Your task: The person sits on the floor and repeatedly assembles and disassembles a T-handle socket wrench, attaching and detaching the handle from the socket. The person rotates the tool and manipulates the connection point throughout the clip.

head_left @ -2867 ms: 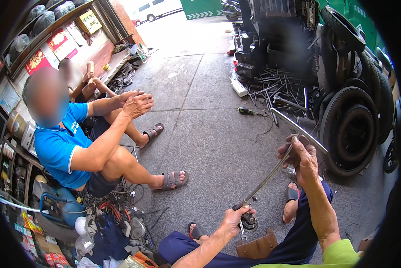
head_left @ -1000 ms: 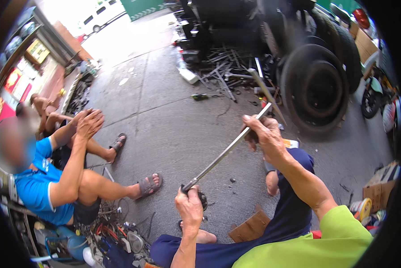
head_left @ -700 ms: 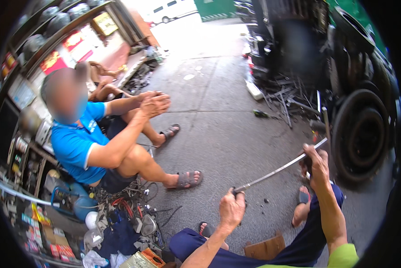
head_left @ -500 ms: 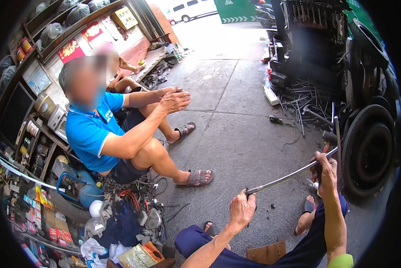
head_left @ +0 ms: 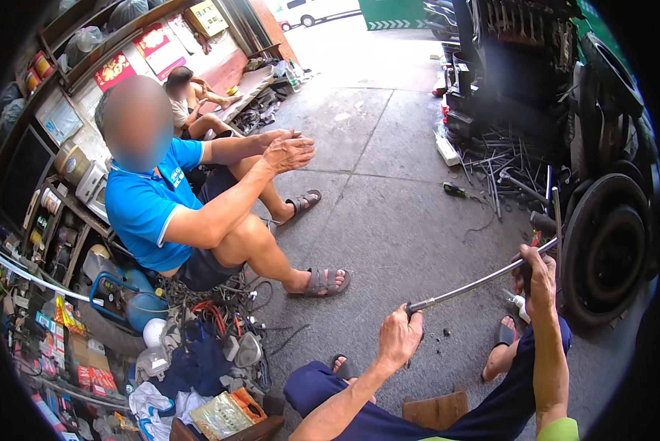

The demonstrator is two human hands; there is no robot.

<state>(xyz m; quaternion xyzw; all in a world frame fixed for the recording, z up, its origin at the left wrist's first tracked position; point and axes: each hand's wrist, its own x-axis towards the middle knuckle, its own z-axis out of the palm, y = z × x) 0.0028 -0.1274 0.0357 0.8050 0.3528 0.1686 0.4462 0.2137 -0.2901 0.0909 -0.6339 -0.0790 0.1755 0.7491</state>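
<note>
A long metal rod (head_left: 473, 287) slants across in front of my knees. Its near-left end is a thicker sleeve with a dark tip, and at the right end a thinner bar (head_left: 557, 213) stands crosswise. My left hand (head_left: 400, 338) is closed round the dark tip, hiding part of it. Toward the other end, my right hand (head_left: 539, 278) grips the rod from below with bent fingers. A few small dark bits (head_left: 446, 333) lie on the ground to the right of my left hand.
A person in a blue shirt (head_left: 153, 202) sits at the left, hands together; another sits behind. Cables and cloths (head_left: 197, 360) heap at lower left. At right are a wheel (head_left: 607, 250), tyres and many loose metal tools (head_left: 499, 165). A white bottle (head_left: 521, 307) stands by my foot.
The view has shifted slightly. Both my hands keep their hold on the rod, which stays at nearly the same slant. The seated person's hands remain together.
</note>
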